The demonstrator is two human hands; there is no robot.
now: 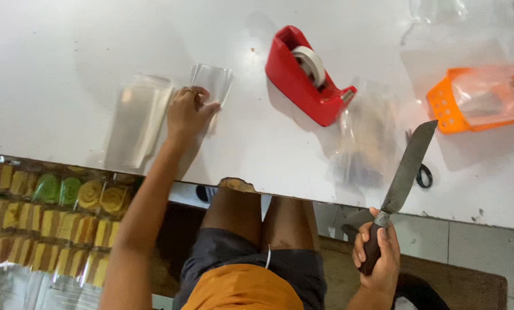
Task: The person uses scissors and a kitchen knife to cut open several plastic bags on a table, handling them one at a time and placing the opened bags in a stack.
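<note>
Left hand [188, 112] fingers pinching a small clear plastic bag [212, 83] on the white table [67, 51], flat stack of clear bags [136, 117] just beside, right hand [377, 255] clenched round dark-handled long steel knife [403, 178], blade over the table edge, red tape dispenser [305, 74] between, orange perforated plastic basket [480, 97] beyond, packaged sweets [44, 224] below the table.

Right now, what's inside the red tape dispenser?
Inside the red tape dispenser sits a roll of pale tape. The roll's lower half and its hub are hidden by the dispenser walls.
</note>
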